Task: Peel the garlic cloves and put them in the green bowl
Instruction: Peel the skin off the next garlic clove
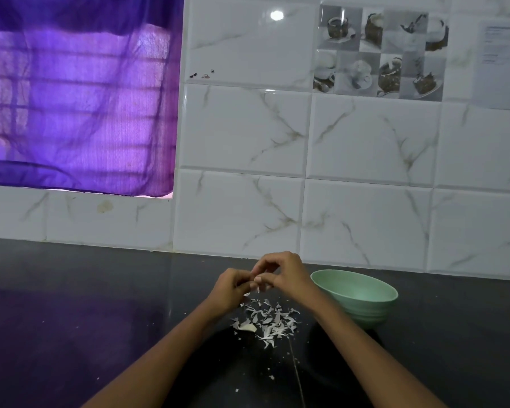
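Both hands meet above the dark surface (71,304), near its back edge under the tiled wall (365,148). Left hand (233,290): fingers curled, pinching a small pale item, likely a garlic clove (253,285), mostly hidden between the fingertips. Right hand (286,275): fingers bent, thumb and forefinger pinching at the same item from above. Directly below the hands, a scatter of white garlic skins (270,320) on the surface. One clove (248,328) lies at the left edge of that pile. Green bowl (365,301) sits just right of the right wrist, upright; contents not visible from here. Purple curtain (77,92) at upper left.
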